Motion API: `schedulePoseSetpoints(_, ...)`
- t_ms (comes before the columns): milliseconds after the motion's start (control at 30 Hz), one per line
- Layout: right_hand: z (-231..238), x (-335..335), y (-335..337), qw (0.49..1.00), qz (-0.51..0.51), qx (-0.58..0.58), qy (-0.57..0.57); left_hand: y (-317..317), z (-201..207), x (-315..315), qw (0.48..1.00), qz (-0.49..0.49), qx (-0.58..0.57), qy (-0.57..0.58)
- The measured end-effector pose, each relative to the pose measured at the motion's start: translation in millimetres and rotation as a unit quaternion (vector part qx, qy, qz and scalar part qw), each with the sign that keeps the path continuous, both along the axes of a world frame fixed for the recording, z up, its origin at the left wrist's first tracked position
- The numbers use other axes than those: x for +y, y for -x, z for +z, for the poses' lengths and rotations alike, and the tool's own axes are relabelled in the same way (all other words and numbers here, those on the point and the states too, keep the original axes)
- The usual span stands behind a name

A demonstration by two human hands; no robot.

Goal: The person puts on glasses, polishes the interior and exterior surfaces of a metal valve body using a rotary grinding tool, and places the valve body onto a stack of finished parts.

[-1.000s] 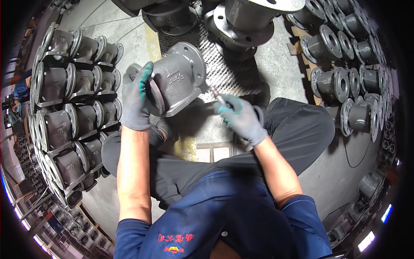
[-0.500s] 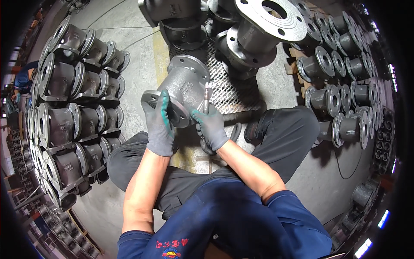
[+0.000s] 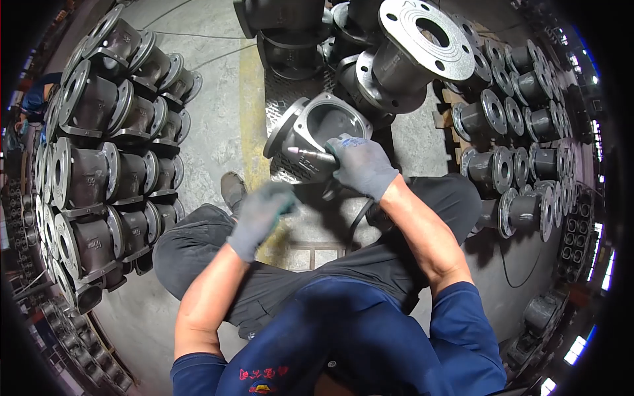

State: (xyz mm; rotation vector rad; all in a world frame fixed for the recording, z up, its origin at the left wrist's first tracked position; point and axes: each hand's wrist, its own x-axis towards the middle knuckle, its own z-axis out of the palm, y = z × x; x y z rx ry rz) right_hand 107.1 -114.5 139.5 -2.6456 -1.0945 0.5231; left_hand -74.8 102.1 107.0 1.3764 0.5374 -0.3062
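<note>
A grey cast-metal valve body (image 3: 284, 132) with flanges rests on the patterned metal plate (image 3: 290, 170) ahead of me, its wide round opening turned upward. My right hand (image 3: 364, 164), in a grey glove, is closed around a slim die grinder (image 3: 316, 156). The grinder's pale pointed tip aims left, across the near side of the casting; whether it touches the metal I cannot tell. Nearer to me, my left hand (image 3: 265, 210) in a grey-and-green glove is apart from the casting. Motion blur smears its fingers.
More flanged castings (image 3: 422, 46) stand just beyond the plate. Stacked castings (image 3: 92, 171) rise on the left, and further rows (image 3: 492, 168) sit on the right by a wooden pallet (image 3: 456, 99). A black hose (image 3: 356, 221) runs near my right leg.
The valve body has turned, so its wide opening now faces up. My left hand has let go of it and moved nearer to me. My right hand has moved right, swinging the grinder tip leftward.
</note>
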Motion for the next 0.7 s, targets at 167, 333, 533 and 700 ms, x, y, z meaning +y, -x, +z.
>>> schedulePoseSetpoints(167,-12,-27,3,0.994,0.083,-0.059,-0.031,-68,-18,29,0.954,0.208,-0.075,-0.203)
schedulePoseSetpoints(333,-27,-39,19,0.990,0.095,-0.067,-0.077,-111,-94,29,0.920,-0.018,-0.100,-0.378)
schedulePoseSetpoints(533,-21,-44,8,0.995,0.063,-0.037,-0.073,-124,-120,26,0.879,-0.094,-0.212,-0.416)
schedulePoseSetpoints(700,-11,-42,-1,0.987,0.115,-0.035,-0.107,-103,-134,43,0.787,-0.147,-0.266,-0.537)
